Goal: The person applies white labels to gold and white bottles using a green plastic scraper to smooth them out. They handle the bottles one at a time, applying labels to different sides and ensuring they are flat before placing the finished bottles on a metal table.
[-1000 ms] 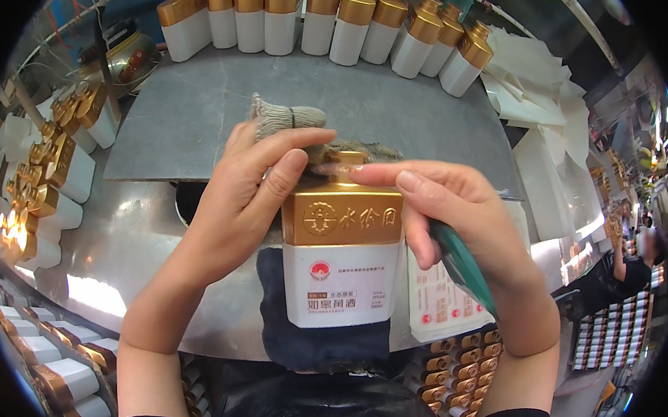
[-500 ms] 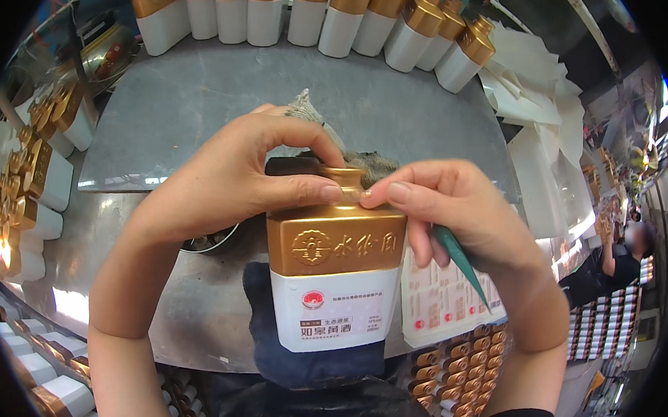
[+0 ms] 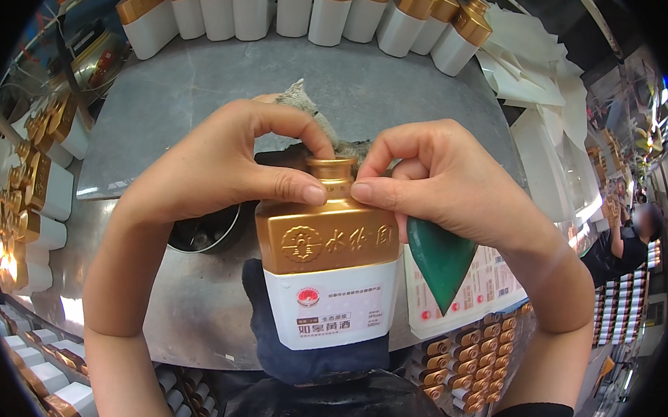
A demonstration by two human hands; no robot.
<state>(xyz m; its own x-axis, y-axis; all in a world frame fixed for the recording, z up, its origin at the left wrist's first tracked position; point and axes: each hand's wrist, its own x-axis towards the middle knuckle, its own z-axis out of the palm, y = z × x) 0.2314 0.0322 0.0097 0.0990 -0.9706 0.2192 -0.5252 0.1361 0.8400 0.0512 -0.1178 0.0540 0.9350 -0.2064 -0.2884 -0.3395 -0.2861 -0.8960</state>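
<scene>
Head view looks straight down on a flat bottle [image 3: 322, 276] with a gold shoulder and a white lower body, held upright-facing before the chest, its long axis running from the label near the body up to the gold neck [image 3: 331, 170] pointing away. Both hands meet at that neck. Left hand [image 3: 214, 163] comes in from the left, thumb pressed along the gold shoulder and forefinger curled over the mouth; right hand [image 3: 450, 185] mirrors it from the right, thumb tip touching the neck beside the left thumb. So the fingers [image 3: 293, 189] of both hands are pinched together on the neck, neither hand clearly nearer. A green pointed piece [image 3: 438, 261] hangs tucked under the right palm (whether it is gripped or only resting there is unclear).

Just behind the neck a grey rag [image 3: 302, 103] lies on the grey worktop [image 3: 204, 86], partly hidden by the knuckles. A row of like bottles [image 3: 300, 8] stands along the far edge, well apart. A dark cloth [image 3: 295, 351] sits below the held bottle, a printed white card [image 3: 482, 286] to its right, and white sheets [image 3: 540, 83] at far right. Nothing stands between the hands and the neck.
</scene>
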